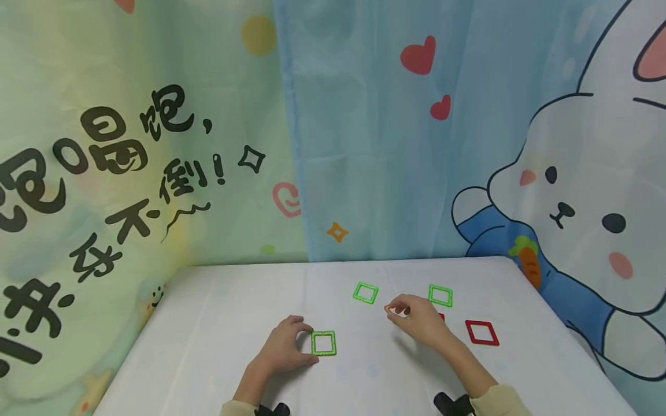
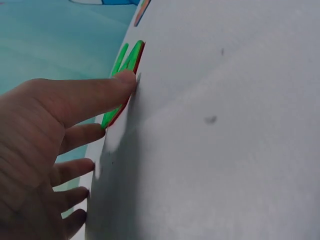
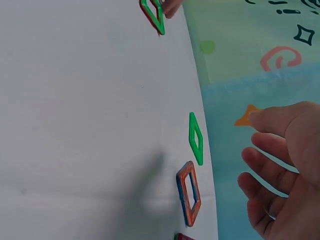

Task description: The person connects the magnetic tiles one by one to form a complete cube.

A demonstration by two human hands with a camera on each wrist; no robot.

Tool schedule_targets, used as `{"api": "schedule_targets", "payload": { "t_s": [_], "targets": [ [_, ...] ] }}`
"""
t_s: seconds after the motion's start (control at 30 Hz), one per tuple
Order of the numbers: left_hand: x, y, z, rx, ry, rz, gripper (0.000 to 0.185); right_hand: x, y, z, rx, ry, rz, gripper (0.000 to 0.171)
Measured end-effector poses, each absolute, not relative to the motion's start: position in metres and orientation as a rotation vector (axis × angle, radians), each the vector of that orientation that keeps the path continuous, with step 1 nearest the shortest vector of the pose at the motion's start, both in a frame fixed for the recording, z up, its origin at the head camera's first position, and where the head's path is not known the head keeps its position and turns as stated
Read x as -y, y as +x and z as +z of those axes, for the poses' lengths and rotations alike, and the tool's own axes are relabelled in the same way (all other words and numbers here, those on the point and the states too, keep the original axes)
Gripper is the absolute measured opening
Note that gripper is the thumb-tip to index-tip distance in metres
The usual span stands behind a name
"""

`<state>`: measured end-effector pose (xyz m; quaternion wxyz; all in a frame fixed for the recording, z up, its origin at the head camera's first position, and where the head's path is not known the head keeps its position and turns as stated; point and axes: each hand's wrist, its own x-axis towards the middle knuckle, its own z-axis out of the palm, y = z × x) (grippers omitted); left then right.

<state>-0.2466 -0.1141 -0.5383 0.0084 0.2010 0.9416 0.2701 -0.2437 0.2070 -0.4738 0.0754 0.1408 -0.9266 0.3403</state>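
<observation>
Near the table's middle, my left hand (image 1: 285,346) holds a green square magnetic tile frame (image 1: 324,333) by its left side, thumb at the near corner and index finger at the far one. In the left wrist view a red tile edge (image 2: 141,56) shows directly beneath the green one. My right hand (image 1: 416,318) hovers by an orange tile (image 1: 387,309), its fingers loosely bent. The right wrist view shows this hand (image 3: 280,165) with nothing in its fingers, apart from the orange tile (image 3: 185,170), which has a blue edge under it.
On the white table (image 1: 208,346), a green tile (image 1: 368,284) lies behind the orange one, with another green tile (image 1: 440,288) farther right. A red tile (image 1: 481,322) lies at the right. Another red piece (image 1: 441,316) is mostly hidden behind the right hand. A printed curtain hangs behind.
</observation>
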Motion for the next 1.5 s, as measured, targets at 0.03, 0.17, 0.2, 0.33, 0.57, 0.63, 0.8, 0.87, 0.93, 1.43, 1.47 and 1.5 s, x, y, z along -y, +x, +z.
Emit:
{"api": "schedule_targets", "payload": {
  "t_s": [0.03, 0.17, 0.2, 0.33, 0.57, 0.63, 0.8, 0.87, 0.93, 1.43, 1.47, 1.5],
  "targets": [
    [0.114, -0.248, -0.538, -2.944, 0.628, 0.851, 0.060, -0.208, -0.248, -0.473, 2.783, 0.422, 1.026, 0.014],
    [0.113, -0.253, -0.540, -2.943, 0.667, 0.893, 0.057, -0.211, -0.266, -0.467, 2.809, 0.390, 1.039, 0.022],
    [0.113, -0.253, -0.541, -2.941, 0.675, 0.899, 0.057, -0.211, -0.271, -0.467, 2.823, 0.378, 1.031, 0.024],
    [0.116, -0.250, -0.544, -2.937, 0.658, 0.930, 0.055, -0.206, -0.289, -0.469, 2.881, 0.353, 1.029, 0.030],
    [0.116, -0.247, -0.544, -2.971, 0.646, 0.915, 0.054, -0.197, -0.313, -0.481, 2.947, 0.330, 1.060, 0.042],
    [0.115, -0.247, -0.543, -2.987, 0.643, 0.885, 0.054, -0.196, -0.318, -0.487, 2.960, 0.323, 1.061, 0.044],
    [0.113, -0.244, -0.541, -2.986, 0.547, 0.840, 0.055, -0.193, -0.327, -0.502, 3.002, 0.323, 1.064, 0.047],
    [0.113, -0.242, -0.541, -2.962, 0.500, 0.837, 0.055, -0.192, -0.329, -0.506, 3.017, 0.315, 1.050, 0.049],
    [0.113, -0.242, -0.540, -2.940, 0.474, 0.838, 0.054, -0.192, -0.331, -0.508, 3.017, 0.300, 1.028, 0.051],
    [0.112, -0.239, -0.538, -2.919, 0.415, 0.877, 0.052, -0.189, -0.339, -0.518, 3.020, 0.253, 0.947, 0.059],
    [0.114, -0.240, -0.538, -2.918, 0.413, 0.878, 0.052, -0.189, -0.340, -0.520, 3.019, 0.247, 0.952, 0.060],
    [0.115, -0.240, -0.538, -2.918, 0.415, 0.887, 0.052, -0.188, -0.340, -0.522, 3.015, 0.244, 0.959, 0.060]
  ]
}}
